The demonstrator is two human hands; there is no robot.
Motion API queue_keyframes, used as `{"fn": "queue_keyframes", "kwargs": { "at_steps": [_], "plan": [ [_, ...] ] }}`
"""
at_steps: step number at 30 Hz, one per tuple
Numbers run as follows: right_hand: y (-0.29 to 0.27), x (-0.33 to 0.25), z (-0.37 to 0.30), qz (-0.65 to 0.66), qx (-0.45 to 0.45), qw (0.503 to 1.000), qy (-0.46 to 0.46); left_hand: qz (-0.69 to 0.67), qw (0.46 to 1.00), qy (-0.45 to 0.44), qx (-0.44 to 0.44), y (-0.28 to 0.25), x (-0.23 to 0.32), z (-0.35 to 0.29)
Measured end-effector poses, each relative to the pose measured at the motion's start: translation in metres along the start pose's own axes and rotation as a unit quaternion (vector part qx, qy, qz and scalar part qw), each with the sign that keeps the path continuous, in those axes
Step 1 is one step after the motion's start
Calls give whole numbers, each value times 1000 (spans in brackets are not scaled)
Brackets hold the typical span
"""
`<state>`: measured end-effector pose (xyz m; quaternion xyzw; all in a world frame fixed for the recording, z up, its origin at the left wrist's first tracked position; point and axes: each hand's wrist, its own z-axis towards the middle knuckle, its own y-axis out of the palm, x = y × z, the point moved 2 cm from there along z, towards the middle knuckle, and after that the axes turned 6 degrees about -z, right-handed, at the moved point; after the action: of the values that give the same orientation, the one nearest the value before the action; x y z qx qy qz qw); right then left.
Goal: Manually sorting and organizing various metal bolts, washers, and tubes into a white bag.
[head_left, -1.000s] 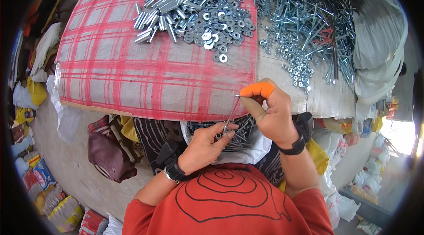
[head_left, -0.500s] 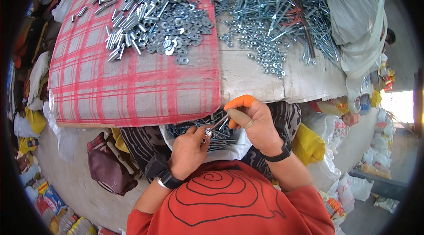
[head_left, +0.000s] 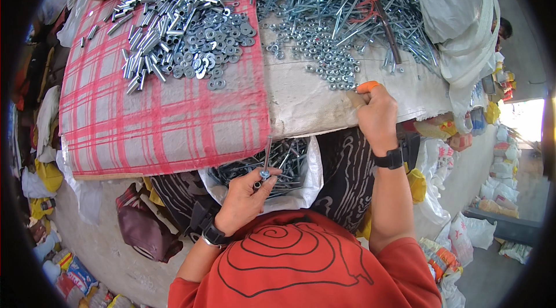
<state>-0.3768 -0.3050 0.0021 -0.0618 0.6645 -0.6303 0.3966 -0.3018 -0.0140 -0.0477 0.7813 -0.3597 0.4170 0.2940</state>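
My left hand (head_left: 245, 198) is closed on a bolt (head_left: 267, 154), whose thin shank stands up past my fingertips, with shiny small metal parts at its lower end. The open end of a metal sleeve (head_left: 257, 185) shows between the same fingers. My right hand (head_left: 377, 114) reaches onto the table, thumb and forefinger drawn together at the near edge of a heap of hex nuts (head_left: 343, 70). Orange and beige covers sit on those fingertips, and whatever is between them is hidden. Below the table edge, a white sack (head_left: 313, 176) of bolts lies open between my legs.
On the red-checked cloth (head_left: 156, 128) lie flat washers (head_left: 217, 47) and metal sleeves (head_left: 152, 47). Long bolts (head_left: 324, 1) pile up at the back, beside a dark rod (head_left: 385, 30). A white plastic bag (head_left: 457, 24) stands right. A maroon bag (head_left: 145, 227) lies at lower left.
My right hand has left the bolt in my left hand and moved up and right to the nuts. The bolt's shank now points more upright. The view has shifted slightly.
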Motion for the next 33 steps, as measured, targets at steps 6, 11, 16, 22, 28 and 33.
{"fn": "queue_keyframes", "kwargs": {
  "at_steps": [6, 11, 16, 22, 28, 33],
  "plan": [
    [3, -29, -30, 204, -73, 976, -23, 105, 992, 64, 11, -5, -2, 0],
    [13, -70, -69, 463, -347, 816, 18, 214, 963, 157, 43, -3, 8, -2],
    [17, -71, -75, 342, -316, 871, -158, 286, 937, 186, 71, -10, 8, -9],
    [-1, -76, -73, 463, -408, 786, 31, 28, 994, 100, 26, -21, 12, -20],
    [28, -95, -100, 303, -327, 879, -170, 120, 966, 230, 13, 7, 22, -29],
    [27, -99, -113, 476, -376, 781, -151, -5, 961, 239, 139, -7, 24, -24]
  ]
}}
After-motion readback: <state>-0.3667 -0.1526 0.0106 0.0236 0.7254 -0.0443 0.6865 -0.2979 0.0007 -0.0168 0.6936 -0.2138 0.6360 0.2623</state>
